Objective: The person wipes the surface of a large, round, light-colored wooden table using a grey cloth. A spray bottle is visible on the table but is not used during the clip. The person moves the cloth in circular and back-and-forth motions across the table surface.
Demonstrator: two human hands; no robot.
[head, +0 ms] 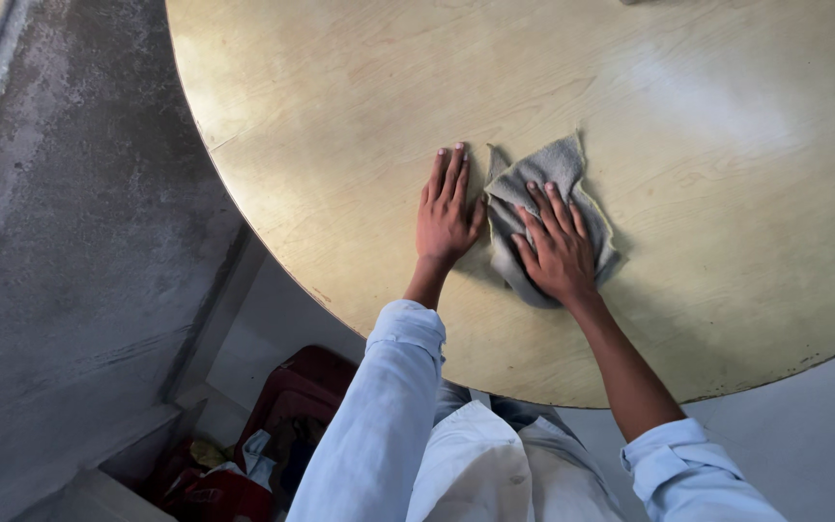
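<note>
While the round wooden table [359,106] fills my view, I see a red bag [282,406] on the floor, cloth spilling out. My right hand [558,246] presses flat on a grey rag [533,184]; my left hand [448,213] lies open, empty, just beside it.

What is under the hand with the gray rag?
Under the right hand lies the crumpled gray rag, flat on the round wooden table. The tabletop beneath the rag is covered.
</note>
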